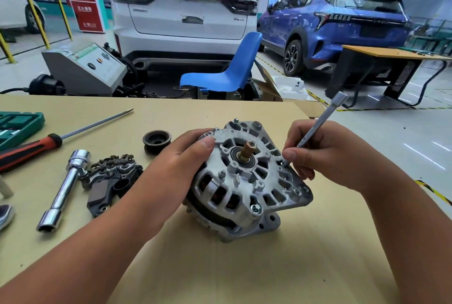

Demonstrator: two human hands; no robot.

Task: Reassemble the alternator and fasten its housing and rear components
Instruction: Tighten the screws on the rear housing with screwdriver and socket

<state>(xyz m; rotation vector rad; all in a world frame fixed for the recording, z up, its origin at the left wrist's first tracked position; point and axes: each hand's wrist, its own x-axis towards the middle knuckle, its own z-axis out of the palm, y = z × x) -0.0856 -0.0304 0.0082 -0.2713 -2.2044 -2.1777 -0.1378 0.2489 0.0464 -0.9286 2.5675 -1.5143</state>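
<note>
The silver alternator lies tilted on the tan table, its rear face with the brass shaft tip turned up toward me. My left hand grips the housing's left rim, thumb on top. My right hand pinches a long slim socket wrench, whose lower end sits on a bolt at the housing's right edge. A black rectifier and brush assembly and a black pulley lie loose on the table to the left.
A chrome tube socket wrench, a red-and-black screwdriver and a green tool case lie at the left. The table's right edge runs just beyond my right forearm. A blue chair and parked cars stand behind.
</note>
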